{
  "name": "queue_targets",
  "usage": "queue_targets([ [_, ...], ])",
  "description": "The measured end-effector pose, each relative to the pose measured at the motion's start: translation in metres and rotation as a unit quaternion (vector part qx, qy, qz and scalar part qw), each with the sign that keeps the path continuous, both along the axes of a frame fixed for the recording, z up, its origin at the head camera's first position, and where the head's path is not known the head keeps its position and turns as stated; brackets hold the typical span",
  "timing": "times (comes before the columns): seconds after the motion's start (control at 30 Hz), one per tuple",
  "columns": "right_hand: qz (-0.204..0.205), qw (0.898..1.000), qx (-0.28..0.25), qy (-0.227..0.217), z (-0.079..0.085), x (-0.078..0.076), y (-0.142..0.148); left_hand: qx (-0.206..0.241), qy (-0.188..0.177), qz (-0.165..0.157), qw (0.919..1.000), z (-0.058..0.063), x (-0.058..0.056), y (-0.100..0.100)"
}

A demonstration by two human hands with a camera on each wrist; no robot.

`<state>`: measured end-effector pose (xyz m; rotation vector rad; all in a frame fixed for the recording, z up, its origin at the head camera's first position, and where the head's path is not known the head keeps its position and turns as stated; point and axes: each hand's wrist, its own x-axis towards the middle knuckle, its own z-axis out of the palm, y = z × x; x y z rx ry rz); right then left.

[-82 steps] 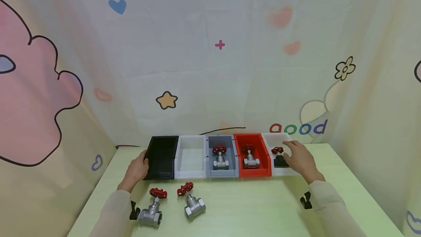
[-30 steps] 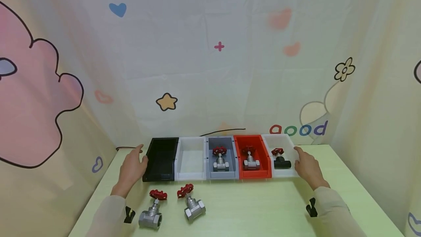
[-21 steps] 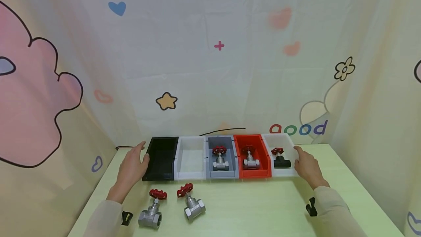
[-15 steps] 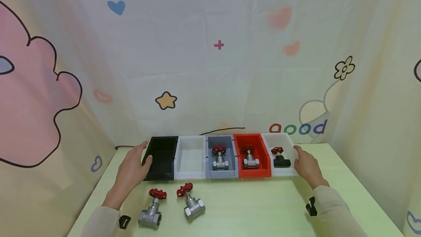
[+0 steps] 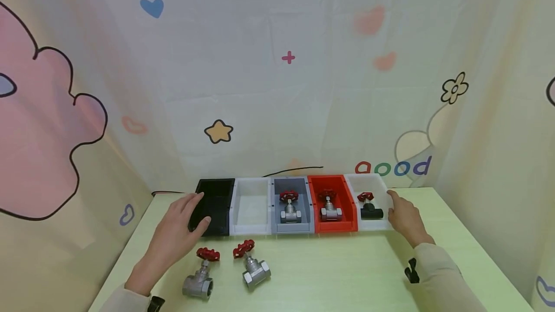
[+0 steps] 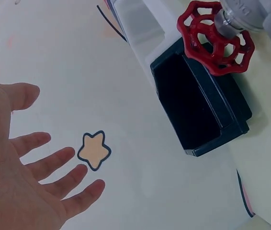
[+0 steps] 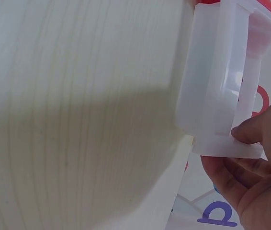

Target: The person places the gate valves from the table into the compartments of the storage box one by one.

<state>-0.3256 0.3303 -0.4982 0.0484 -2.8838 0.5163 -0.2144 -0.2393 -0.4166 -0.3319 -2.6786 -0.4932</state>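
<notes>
My left hand (image 5: pixel 171 235) is in the air with its fingers spread, overlapping the left side of the black bin (image 5: pixel 222 227) in the head view. It holds nothing; the left wrist view shows the bare palm. Below and right of it, a metal valve with a red handwheel (image 5: pixel 198 284) lies on the table, beside a second such valve (image 5: pixel 257 272). At the row's right end, my right hand (image 5: pixel 406 216) pinches the side wall of a white bin (image 7: pixel 209 72), thumb inside and fingers outside. That bin contains a black-bodied valve with a red handwheel (image 5: pixel 371 212).
The bins stand side by side against the patterned curtain (image 5: pixel 260 85). A white bin (image 5: pixel 251 229) is second from the left. The grey bin (image 5: pixel 295 228) and the red bin (image 5: pixel 336 226) each hold a metal valve. The light wooden table (image 5: pixel 325 273) extends in front.
My left hand has let go of the black bin's side, opened, and moved right and nearer over its edge. My right hand has shifted from above the right white bin to its outer wall.
</notes>
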Motion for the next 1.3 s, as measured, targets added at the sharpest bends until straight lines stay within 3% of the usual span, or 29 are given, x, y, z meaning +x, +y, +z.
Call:
queue_targets([
  [0.3,0.002,1.000,-0.001,0.000,0.000,0.001,0.001,-0.053,-0.005,-0.025,0.9983,-0.011,0.023,0.006],
  [0.63,0.007,1.000,-0.002,0.018,0.000,0.002,0.003,-0.074,-0.034,-0.021,0.9965,-0.023,0.037,0.006],
  [0.93,0.012,1.000,0.003,0.015,-0.001,0.003,0.003,-0.088,-0.101,-0.019,0.9908,-0.030,0.051,0.010],
  [1.13,0.012,1.000,0.005,0.019,0.001,0.004,0.003,-0.107,-0.155,-0.012,0.9819,-0.032,0.052,0.011],
  [1.3,0.011,1.000,0.005,0.012,0.001,0.004,0.003,-0.106,-0.195,-0.009,0.9749,-0.042,0.054,0.011],
])
